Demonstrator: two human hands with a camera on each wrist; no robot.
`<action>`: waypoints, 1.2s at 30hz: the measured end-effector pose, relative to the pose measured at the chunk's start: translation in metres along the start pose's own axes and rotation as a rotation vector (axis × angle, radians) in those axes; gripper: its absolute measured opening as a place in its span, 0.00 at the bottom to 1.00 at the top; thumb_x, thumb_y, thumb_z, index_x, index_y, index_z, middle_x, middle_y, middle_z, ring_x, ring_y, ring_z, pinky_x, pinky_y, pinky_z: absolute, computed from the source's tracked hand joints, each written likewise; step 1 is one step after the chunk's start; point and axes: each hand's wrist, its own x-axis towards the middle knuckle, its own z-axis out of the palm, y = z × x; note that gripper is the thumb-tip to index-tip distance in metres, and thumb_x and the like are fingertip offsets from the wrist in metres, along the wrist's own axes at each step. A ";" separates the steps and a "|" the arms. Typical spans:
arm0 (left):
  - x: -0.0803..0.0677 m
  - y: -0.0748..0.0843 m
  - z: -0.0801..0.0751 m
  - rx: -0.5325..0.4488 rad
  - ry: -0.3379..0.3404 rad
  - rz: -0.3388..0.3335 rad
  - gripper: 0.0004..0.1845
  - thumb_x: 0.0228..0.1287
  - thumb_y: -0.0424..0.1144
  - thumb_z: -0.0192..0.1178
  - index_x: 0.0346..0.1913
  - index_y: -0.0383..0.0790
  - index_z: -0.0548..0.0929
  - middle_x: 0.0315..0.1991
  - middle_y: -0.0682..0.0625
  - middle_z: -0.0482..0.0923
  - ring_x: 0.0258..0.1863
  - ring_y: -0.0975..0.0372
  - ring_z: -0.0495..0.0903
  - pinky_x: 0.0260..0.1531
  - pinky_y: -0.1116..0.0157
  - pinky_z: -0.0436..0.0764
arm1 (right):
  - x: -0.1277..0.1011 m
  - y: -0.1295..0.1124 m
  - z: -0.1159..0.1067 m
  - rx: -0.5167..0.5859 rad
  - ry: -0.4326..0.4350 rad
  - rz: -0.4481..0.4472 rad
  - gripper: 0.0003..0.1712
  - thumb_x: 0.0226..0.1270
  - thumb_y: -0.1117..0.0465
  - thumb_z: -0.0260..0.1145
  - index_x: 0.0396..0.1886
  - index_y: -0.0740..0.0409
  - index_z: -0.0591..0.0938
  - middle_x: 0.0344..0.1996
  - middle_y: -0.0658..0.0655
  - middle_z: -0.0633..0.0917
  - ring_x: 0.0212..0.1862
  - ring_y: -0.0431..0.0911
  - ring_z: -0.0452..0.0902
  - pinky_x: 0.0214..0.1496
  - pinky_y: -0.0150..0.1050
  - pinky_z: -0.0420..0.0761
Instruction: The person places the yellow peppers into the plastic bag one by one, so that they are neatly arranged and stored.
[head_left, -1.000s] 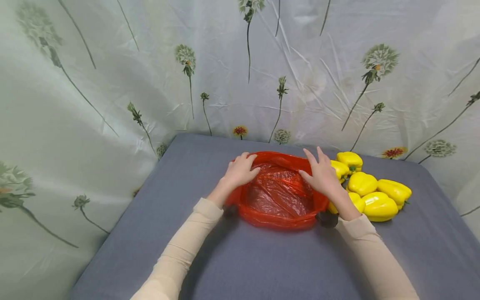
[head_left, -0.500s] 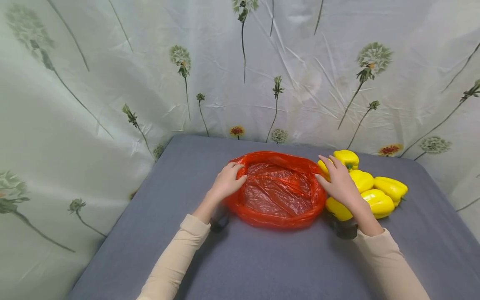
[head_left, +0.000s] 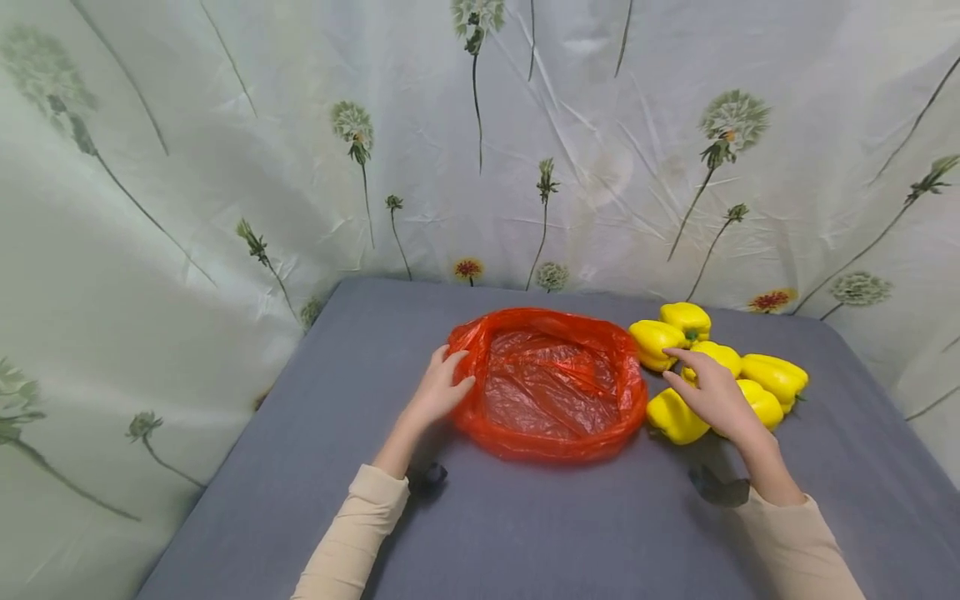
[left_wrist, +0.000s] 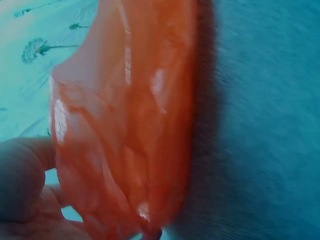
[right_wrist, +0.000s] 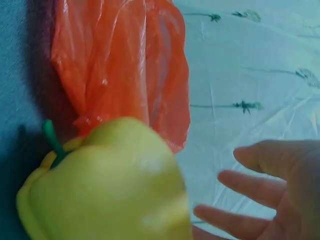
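A red plastic bag stands on the table with its mouth spread wide, and its inside shows nothing but crinkled film. At the bag's left side is my left hand, fingers loosely bent; the left wrist view has its thumb right beside the red film. My right hand hovers over the yellow bell peppers, with fingers spread and nothing in them. One bell pepper with a green stem fills the lower part of the right wrist view, between that hand and the bag. The right hand hides parts of some peppers.
Grey-blue cloth covers the table. Behind it and to the left hangs a pale curtain printed with dandelions. Several peppers lie in a cluster just right of the bag, one pepper close to its right side.
Both hands have drawn apart and back from the bag's rim. The left shifted left and nearer; the right moved right, over the peppers. The bag's mouth stays spread.
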 end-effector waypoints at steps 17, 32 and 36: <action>-0.009 -0.023 0.010 -0.083 0.019 0.064 0.24 0.63 0.38 0.55 0.61 0.31 0.71 0.64 0.29 0.62 0.66 0.40 0.62 0.64 0.43 0.62 | -0.033 0.016 0.005 -0.098 -0.183 -0.085 0.25 0.64 0.61 0.61 0.58 0.69 0.74 0.56 0.74 0.75 0.58 0.69 0.70 0.54 0.63 0.71; -0.016 -0.030 0.012 -0.156 -0.014 0.041 0.25 0.64 0.38 0.55 0.62 0.31 0.70 0.67 0.29 0.58 0.67 0.39 0.60 0.64 0.42 0.61 | -0.039 0.023 0.000 0.009 -0.385 -0.037 0.38 0.62 0.45 0.62 0.68 0.56 0.66 0.62 0.65 0.74 0.55 0.55 0.75 0.51 0.55 0.76; -0.014 -0.030 0.012 -0.149 -0.018 0.040 0.25 0.64 0.38 0.55 0.63 0.31 0.70 0.68 0.29 0.57 0.68 0.39 0.58 0.65 0.42 0.60 | -0.042 0.026 -0.003 0.015 -0.406 -0.066 0.37 0.61 0.49 0.63 0.68 0.56 0.65 0.62 0.65 0.74 0.54 0.52 0.75 0.49 0.52 0.76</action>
